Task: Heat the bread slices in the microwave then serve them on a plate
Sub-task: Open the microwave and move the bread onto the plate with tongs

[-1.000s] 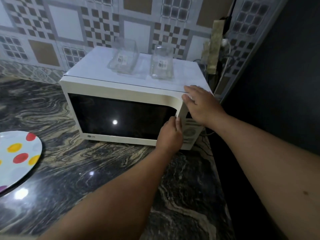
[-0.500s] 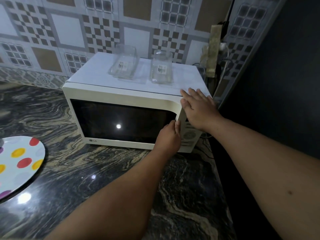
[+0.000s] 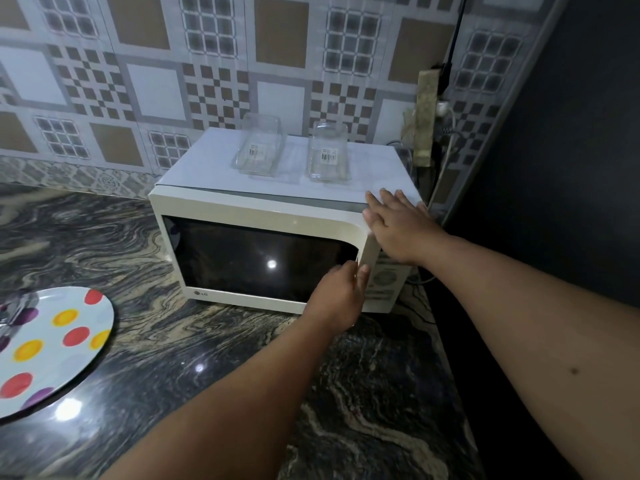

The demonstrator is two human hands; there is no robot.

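Hands on microwave (image 3: 263,237) door.
Left hand (image 3: 337,299) fingers curl round the door's right edge; right hand (image 3: 398,226) lies flat on top.

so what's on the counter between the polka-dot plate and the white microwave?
Nothing: head view shows bare dark marbled countertop between polka-dot plate and white microwave.

Two bare forearms, no sleeves in view, left hand (image 3: 337,299), right hand (image 3: 398,225), small mole on right forearm

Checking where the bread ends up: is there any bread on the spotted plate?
No, the spotted plate on the counter shows only its coloured dots, with no bread slices lying on its visible part.
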